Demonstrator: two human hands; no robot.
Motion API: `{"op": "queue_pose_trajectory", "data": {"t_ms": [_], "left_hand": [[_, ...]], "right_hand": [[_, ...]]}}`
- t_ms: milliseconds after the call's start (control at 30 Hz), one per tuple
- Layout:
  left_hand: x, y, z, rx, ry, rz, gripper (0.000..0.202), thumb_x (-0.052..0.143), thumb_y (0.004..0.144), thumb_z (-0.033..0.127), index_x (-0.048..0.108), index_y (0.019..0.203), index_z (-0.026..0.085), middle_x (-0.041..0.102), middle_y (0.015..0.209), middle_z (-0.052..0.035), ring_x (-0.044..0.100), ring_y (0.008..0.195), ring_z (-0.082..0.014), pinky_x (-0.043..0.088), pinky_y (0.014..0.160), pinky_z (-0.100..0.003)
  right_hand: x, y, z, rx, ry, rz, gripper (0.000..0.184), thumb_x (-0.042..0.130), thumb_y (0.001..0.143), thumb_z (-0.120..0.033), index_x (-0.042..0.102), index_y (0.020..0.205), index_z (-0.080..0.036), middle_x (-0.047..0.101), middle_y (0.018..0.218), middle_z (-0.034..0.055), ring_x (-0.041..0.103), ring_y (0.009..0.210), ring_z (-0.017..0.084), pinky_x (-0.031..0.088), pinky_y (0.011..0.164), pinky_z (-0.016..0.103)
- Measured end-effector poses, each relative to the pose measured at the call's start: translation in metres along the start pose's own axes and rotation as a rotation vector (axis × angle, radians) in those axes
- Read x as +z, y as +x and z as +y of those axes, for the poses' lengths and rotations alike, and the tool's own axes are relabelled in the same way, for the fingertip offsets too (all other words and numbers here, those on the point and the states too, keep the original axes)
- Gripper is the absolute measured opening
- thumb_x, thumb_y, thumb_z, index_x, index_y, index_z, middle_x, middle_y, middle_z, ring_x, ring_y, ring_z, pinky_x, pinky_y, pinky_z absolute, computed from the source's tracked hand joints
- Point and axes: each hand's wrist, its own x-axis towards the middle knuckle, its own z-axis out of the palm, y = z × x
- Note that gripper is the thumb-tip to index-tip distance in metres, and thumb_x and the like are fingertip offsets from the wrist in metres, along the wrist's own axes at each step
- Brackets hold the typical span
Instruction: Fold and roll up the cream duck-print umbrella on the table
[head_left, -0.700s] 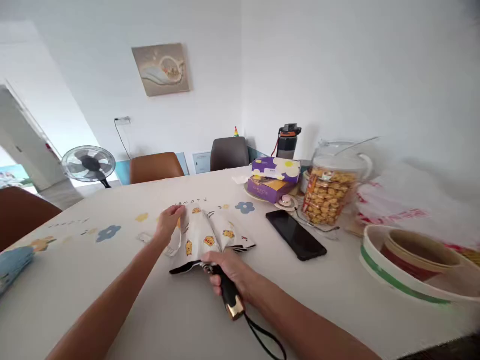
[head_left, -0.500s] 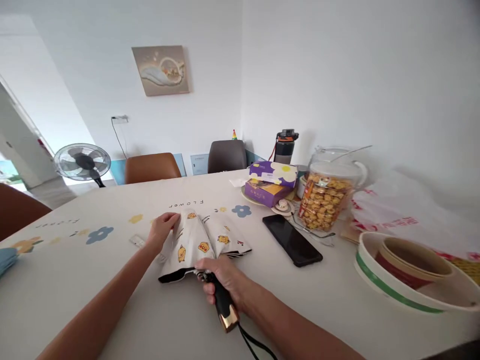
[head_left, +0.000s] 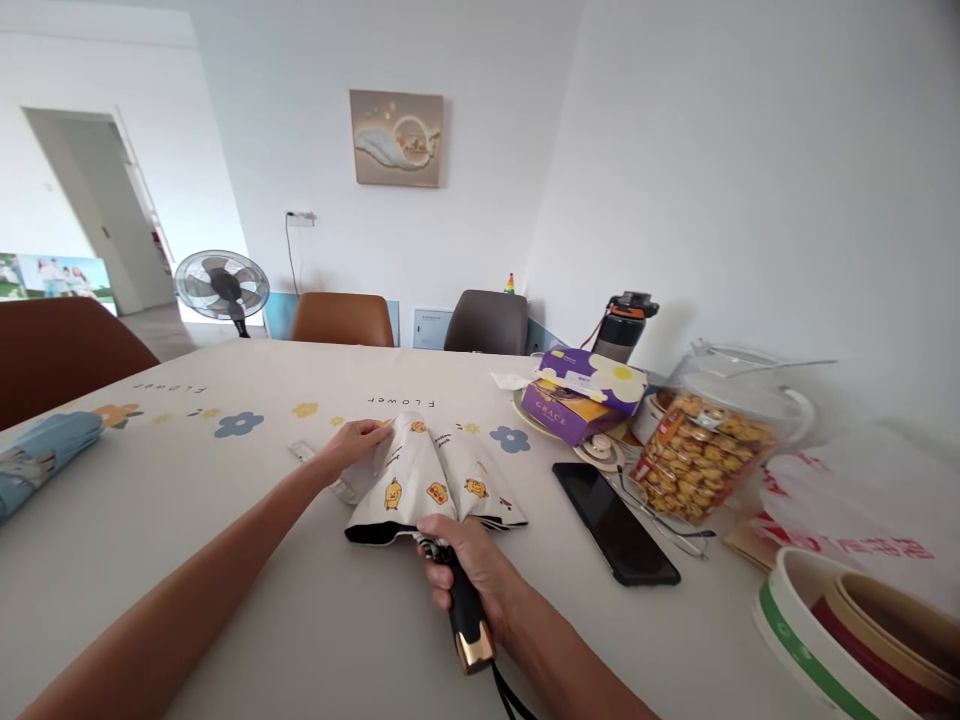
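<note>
While the right hand point(head_left: 469, 560) grips the umbrella point(head_left: 427, 480) by its stiff handle point(head_left: 466, 615), the left hand point(head_left: 360, 445) pinches the floppy, light canopy toward the bench's far edge.

Table point(head_left: 187, 560) w/ white flower-print cloth. Folded chick-print umbrella point(head_left: 427, 485) lies mid-table. Right of it: black phone point(head_left: 615, 522), then snack jar point(head_left: 701, 455). Behind phone: purple boxes point(head_left: 581, 395). Far left of umbrella: blue bundle point(head_left: 41, 460).
</note>
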Motion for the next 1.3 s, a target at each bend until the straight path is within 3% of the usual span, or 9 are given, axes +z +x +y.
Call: {"op": "queue_pose_trajectory", "data": {"t_ms": [233, 333, 433, 533, 633, 767, 900, 1067, 1300], "left_hand": [[-0.011, 0.006, -0.007, 0.008, -0.308, -0.039, 0.044, 0.061, 0.061, 0.058, 0.044, 0.061, 0.018, 0.043, 0.055, 0.0049, 0.037, 0.05, -0.0084, 0.028, 0.047, -0.021], [-0.015, 0.009, -0.01, -0.014, -0.289, -0.089, 0.04, 0.061, 0.063, 0.055, 0.045, 0.061, 0.018, 0.045, 0.057, 0.0041, 0.04, 0.052, -0.009, 0.031, 0.05, -0.022], [-0.011, 0.009, -0.006, -0.031, -0.098, 0.041, 0.031, 0.06, 0.067, 0.046, 0.047, 0.062, 0.018, 0.048, 0.059, 0.002, 0.043, 0.055, -0.0113, 0.035, 0.053, -0.024], [0.004, 0.001, 0.008, -0.012, 0.044, 0.291, 0.013, 0.056, 0.069, 0.028, 0.049, 0.072, 0.018, 0.055, 0.075, -0.002, 0.05, 0.071, -0.0158, 0.039, 0.063, -0.028], [0.032, -0.02, 0.028, 0.22, 0.032, 0.423, 0.012, 0.046, 0.076, 0.018, 0.049, 0.087, 0.019, 0.056, 0.096, -0.0044, 0.051, 0.093, -0.0168, 0.04, 0.083, -0.03], [0.075, -0.057, 0.046, 0.515, -0.04, 0.291, 0.031, 0.041, 0.082, 0.024, 0.046, 0.113, 0.02, 0.047, 0.126, -0.0083, 0.039, 0.121, -0.0179, 0.03, 0.102, -0.034], [0.09, -0.076, 0.053, 0.324, -0.184, 0.162, 0.054, 0.048, 0.08, 0.03, 0.034, 0.13, 0.018, 0.023, 0.146, -0.0099, 0.016, 0.135, -0.0223, 0.018, 0.11, -0.034], [0.078, -0.073, 0.058, 0.11, -0.529, 0.047, 0.047, 0.054, 0.076, 0.039, 0.044, 0.119, 0.022, 0.057, 0.114, -0.0096, 0.055, 0.103, -0.024, 0.046, 0.086, -0.035], [0.061, -0.066, 0.067, -0.274, -1.084, -0.295, 0.04, 0.067, 0.064, 0.035, 0.054, 0.096, 0.015, 0.066, 0.086, -0.0105, 0.064, 0.076, -0.0245, 0.053, 0.068, -0.038]], "right_hand": [[-0.001, 0.003, 0.0, -0.01, -0.027, 0.008, 0.02, 0.061, 0.07, -0.028, 0.048, 0.066, -0.014, 0.047, 0.056, -0.0038, 0.033, 0.034, 0.003, 0.031, 0.029, 0.018], [0.0, 0.003, 0.0, -0.029, -0.057, 0.033, 0.023, 0.062, 0.07, -0.032, 0.048, 0.066, -0.014, 0.048, 0.056, -0.0037, 0.034, 0.033, 0.003, 0.032, 0.029, 0.018], [0.002, 0.003, 0.0, -0.047, -0.098, 0.064, 0.03, 0.061, 0.072, -0.04, 0.048, 0.066, -0.014, 0.047, 0.053, -0.0036, 0.034, 0.032, 0.004, 0.032, 0.028, 0.019], [0.005, 0.002, -0.001, -0.072, -0.142, 0.12, 0.028, 0.06, 0.071, -0.039, 0.045, 0.065, -0.016, 0.044, 0.048, -0.0052, 0.032, 0.03, 0.004, 0.031, 0.028, 0.019], [0.008, 0.001, -0.002, -0.139, -0.167, 0.186, 0.023, 0.06, 0.069, -0.032, 0.043, 0.066, -0.018, 0.043, 0.045, -0.0065, 0.032, 0.029, 0.005, 0.031, 0.027, 0.02], [0.01, 0.0, 0.0, -0.205, -0.259, 0.279, 0.024, 0.058, 0.07, -0.036, 0.043, 0.064, -0.018, 0.037, 0.034, -0.008, 0.032, 0.026, 0.008, 0.03, 0.027, 0.021], [0.013, -0.001, 0.003, -0.253, -0.364, 0.288, 0.027, 0.054, 0.072, -0.039, 0.043, 0.059, -0.018, 0.036, 0.029, -0.006, 0.034, 0.024, 0.009, 0.028, 0.028, 0.02], [0.016, -0.002, 0.006, -0.214, -0.418, 0.244, 0.017, 0.051, 0.07, -0.031, 0.046, 0.062, -0.018, 0.034, 0.027, -0.0065, 0.032, 0.022, 0.01, 0.028, 0.027, 0.021], [0.013, -0.009, 0.007, -0.226, -0.381, 0.075, 0.018, 0.05, 0.071, -0.032, 0.043, 0.062, -0.018, 0.033, 0.028, -0.008, 0.027, 0.022, 0.007, 0.025, 0.026, 0.019]]}}
